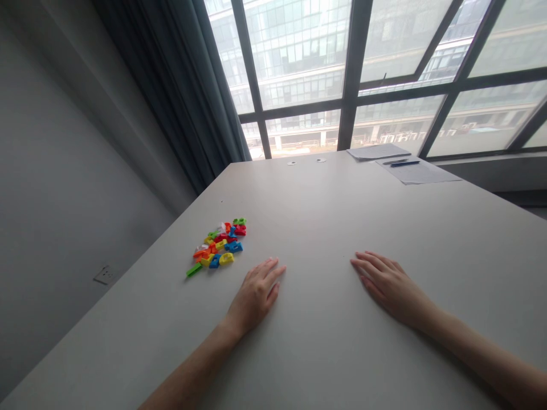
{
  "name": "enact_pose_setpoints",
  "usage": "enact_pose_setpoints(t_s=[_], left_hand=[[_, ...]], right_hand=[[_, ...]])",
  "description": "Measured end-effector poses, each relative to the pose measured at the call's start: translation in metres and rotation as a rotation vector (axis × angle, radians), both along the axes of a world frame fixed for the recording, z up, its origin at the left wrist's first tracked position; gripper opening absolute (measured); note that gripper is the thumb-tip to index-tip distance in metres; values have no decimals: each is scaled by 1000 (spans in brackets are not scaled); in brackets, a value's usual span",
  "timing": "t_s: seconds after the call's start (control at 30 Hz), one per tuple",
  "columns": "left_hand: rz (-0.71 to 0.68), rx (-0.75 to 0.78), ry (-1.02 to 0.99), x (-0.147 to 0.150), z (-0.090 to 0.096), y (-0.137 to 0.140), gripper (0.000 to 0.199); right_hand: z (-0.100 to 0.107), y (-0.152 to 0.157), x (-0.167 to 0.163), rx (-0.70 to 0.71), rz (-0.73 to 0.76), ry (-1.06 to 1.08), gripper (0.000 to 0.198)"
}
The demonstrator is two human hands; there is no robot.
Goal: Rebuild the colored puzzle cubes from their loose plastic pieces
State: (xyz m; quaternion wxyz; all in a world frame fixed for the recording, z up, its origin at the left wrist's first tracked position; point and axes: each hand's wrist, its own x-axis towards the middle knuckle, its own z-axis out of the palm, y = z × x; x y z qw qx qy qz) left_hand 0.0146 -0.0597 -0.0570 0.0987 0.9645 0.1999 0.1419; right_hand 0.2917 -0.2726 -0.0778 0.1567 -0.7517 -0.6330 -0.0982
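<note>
My left hand lies palm down on the white table, its fingers stretched out and holding nothing. To its upper left is a loose pile of small coloured plastic letters in red, orange, yellow, green, blue and white. A green bar-shaped piece lies at the pile's near end, and a yellow D-shaped piece sits closest to my left fingers, apart from them. Flat on the table farther right rests my right hand, fingers extended, with nothing in it.
Sheets of paper lie at the far right of the table, with a dark blue pen on them. Two white round covers are set near the back edge. Beyond stand a dark curtain and a large window.
</note>
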Motion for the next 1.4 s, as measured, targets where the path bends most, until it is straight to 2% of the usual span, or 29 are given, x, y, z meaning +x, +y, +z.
enact_pose_setpoints(t_s=[0.87,1.0,1.1,1.23,1.3,1.33,1.4], left_hand=[[-9,4,-26,-1,-3,-1,43],[-13,-13,-84,-1,2,2,40],[75,31,-239,-6,14,25,35],[393,67,-593,-32,23,90,36],[591,-32,-699,-51,18,126,38],[679,-137,-745,-60,13,141,38],[764,-334,-822,-76,5,164,39]], right_hand=[[2,0,-1,14,-4,2,39],[3,0,-1,12,-3,-4,39],[3,0,-1,7,1,-7,38],[4,0,-1,-3,3,-11,38],[4,0,-1,-3,1,-11,38],[4,0,-1,-3,0,-11,38],[5,0,-2,-4,-2,-8,37]])
